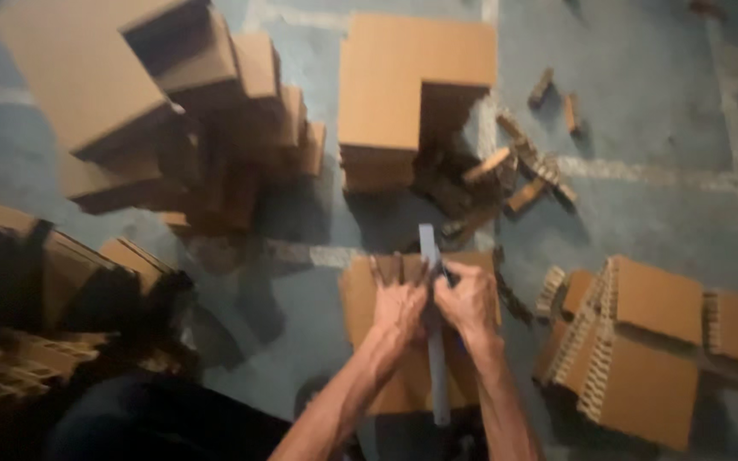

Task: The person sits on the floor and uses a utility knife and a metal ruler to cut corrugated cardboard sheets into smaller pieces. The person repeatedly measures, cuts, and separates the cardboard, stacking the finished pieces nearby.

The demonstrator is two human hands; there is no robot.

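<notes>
A flat brown cardboard piece (pixel 359 294) lies on the grey floor in front of me. A long grey straight strip (pixel 428 242), like a ruler, runs across it from near to far. My left hand (pixel 400 303) presses flat on the cardboard just left of the strip, fingers spread. My right hand (pixel 469 297) sits right of the strip, fingers curled against its edge, seemingly around a small tool that I cannot make out.
Stacks of L-shaped honeycomb cardboard blocks stand at top left (pixel 130 94), top centre (pixel 403 85) and lower right (pixel 642 341). Small cardboard offcuts (pixel 514 171) litter the floor beyond the workpiece. More cardboard piles (pixel 53 282) sit at the left.
</notes>
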